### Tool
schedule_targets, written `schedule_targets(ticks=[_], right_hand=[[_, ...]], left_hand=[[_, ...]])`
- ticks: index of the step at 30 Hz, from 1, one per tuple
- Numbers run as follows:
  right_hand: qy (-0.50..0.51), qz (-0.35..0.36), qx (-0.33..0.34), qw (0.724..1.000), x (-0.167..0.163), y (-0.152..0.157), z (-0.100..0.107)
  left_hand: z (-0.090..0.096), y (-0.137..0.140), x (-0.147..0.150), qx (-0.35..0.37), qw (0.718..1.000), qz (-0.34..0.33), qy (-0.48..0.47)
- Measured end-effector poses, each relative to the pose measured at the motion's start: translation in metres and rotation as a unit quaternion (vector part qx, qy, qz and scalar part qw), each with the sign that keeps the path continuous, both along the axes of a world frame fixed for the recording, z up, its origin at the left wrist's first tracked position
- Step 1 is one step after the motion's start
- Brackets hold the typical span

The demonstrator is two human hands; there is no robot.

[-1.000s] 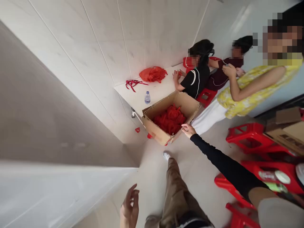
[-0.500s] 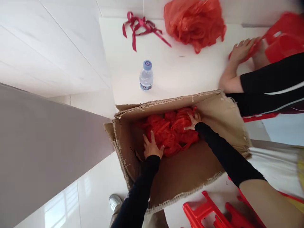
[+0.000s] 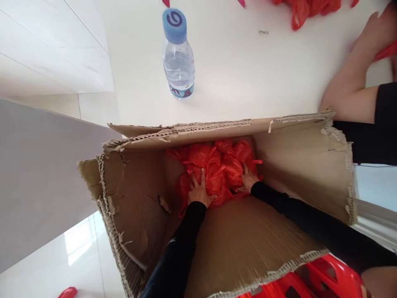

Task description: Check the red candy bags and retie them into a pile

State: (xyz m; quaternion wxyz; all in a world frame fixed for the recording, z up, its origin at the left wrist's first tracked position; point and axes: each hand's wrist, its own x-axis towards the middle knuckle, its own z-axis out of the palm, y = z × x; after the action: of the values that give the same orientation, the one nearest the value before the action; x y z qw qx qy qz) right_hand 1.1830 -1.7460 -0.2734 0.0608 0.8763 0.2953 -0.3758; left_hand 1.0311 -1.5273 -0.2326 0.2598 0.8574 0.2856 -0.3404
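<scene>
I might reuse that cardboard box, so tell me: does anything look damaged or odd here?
Yes, the cardboard box looks damaged. Its top edges are ragged, with corrugation exposed, as if roughly cut or torn. Its left inner wall also has a ripped patch, left of the person's left hand.

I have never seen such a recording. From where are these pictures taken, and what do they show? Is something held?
No machine here: you see a person's two bare hands. Every picture comes from one camera on that person's head, looking down. The left hand lies with spread fingers on red plastic bags inside a cardboard box. The right hand touches the bags too; whether it grips them, I cannot tell. On the white table beyond the box stands a clear bottle, and red plastic lies near the top edge. Another person's arm shows at right.
</scene>
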Motion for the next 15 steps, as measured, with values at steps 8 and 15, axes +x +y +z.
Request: schedule_targets(ticks=[8, 15], right_hand=[[-0.043, 0.023, 0.022, 0.999, 0.039, 0.051, -0.040], [0.020, 0.000, 0.045, 0.999, 0.055, 0.057, -0.048]], left_hand=[[-0.031, 0.004, -0.005, 0.016, 1.000, -0.002, 0.001], [-0.063, 0.016, 0.003, -0.035, 0.989, 0.143, -0.029]])
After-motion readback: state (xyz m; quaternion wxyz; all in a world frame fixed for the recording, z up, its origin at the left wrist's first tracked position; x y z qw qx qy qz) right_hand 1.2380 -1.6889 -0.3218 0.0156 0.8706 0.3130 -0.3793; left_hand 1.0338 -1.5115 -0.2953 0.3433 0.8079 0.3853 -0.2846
